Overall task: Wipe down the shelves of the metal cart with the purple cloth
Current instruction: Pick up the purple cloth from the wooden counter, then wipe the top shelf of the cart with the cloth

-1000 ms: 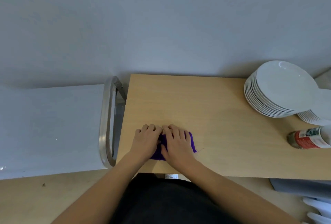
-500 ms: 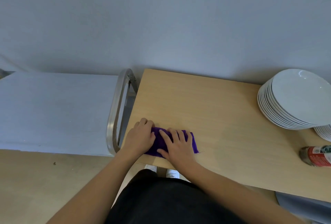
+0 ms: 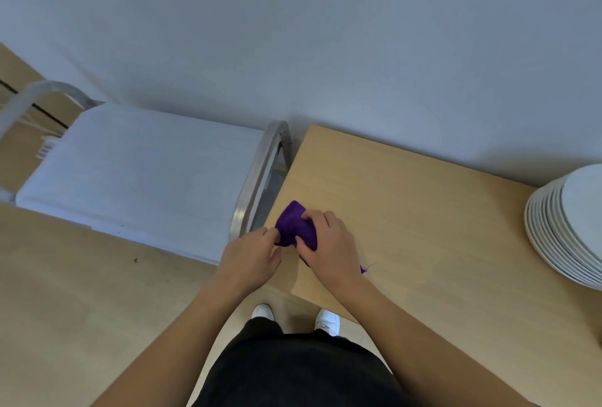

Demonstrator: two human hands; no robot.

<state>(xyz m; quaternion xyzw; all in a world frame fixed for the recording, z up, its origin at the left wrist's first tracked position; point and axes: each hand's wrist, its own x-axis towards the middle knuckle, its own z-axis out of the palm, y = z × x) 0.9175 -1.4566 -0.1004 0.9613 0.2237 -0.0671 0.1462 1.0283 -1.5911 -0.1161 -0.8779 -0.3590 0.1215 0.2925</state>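
Observation:
The purple cloth (image 3: pixel 293 222) is bunched up at the near left corner of the wooden table (image 3: pixel 423 211). My right hand (image 3: pixel 329 243) grips it from the right, fingers curled into the fabric. My left hand (image 3: pixel 252 255) pinches its left edge, just off the table's corner. To the left stands the metal cart (image 3: pixel 140 175), its flat pale top shelf bare, with a curved steel handle (image 3: pixel 257 178) at the end nearest the table and another at its far left end. The cart's lower shelves are hidden.
A stack of white plates (image 3: pixel 570 227) sits at the table's right edge. A grey wall runs behind the cart and table. Light wooden floor (image 3: pixel 81 309) lies in front of the cart, and my white shoes (image 3: pixel 327 320) show below the table edge.
The cloth lay flat under both palms on the table; now both hands have gathered it into a bunch. The view has swung left, bringing the whole cart top into sight.

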